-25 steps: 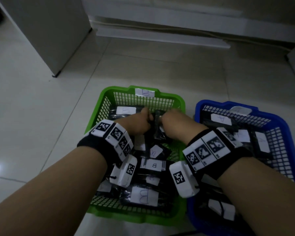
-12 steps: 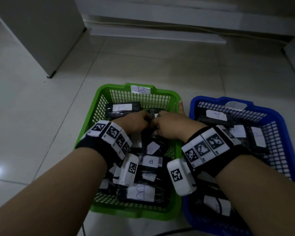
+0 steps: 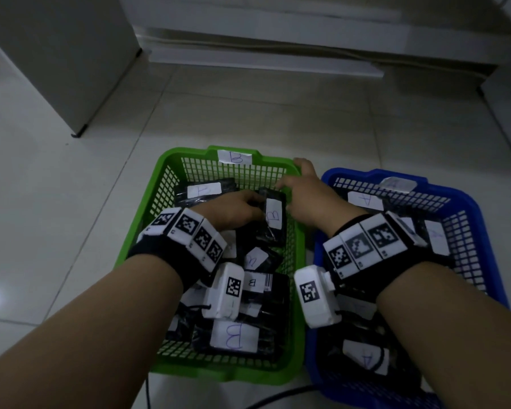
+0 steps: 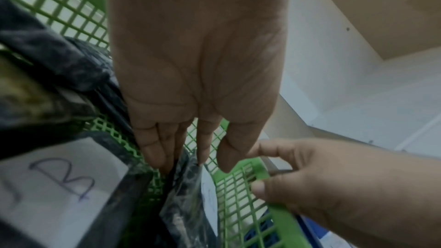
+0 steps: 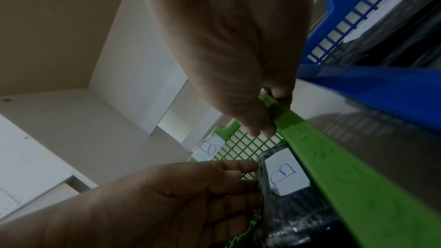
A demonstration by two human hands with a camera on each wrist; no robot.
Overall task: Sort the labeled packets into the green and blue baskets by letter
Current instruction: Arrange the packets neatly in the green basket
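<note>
The green basket [image 3: 189, 150], tagged B, holds several black packets with white B labels. Beside it on the right is the blue basket [image 3: 443, 188], tagged A, with A packets. My left hand [image 3: 255, 202] reaches into the green basket, its straight fingers touching a black B packet [image 3: 273, 216] that leans by the right wall. The left wrist view shows those fingers [image 4: 152, 150] extended onto the packet [image 4: 186, 186]. My right hand [image 3: 301, 181] pinches the green basket's right rim near the far corner, thumb inside and fingers outside [image 5: 267, 120].
Both baskets sit on a pale tiled floor. A grey cabinet [image 3: 71, 54] stands at the far left and a white base ledge [image 3: 263, 63] runs along the back. A dark cable [image 3: 278, 397] lies by the baskets' near edge.
My right hand has left the packet both hands held and moved right to grip the green rim. The B packet now rests label-up by the right wall under my left fingers.
</note>
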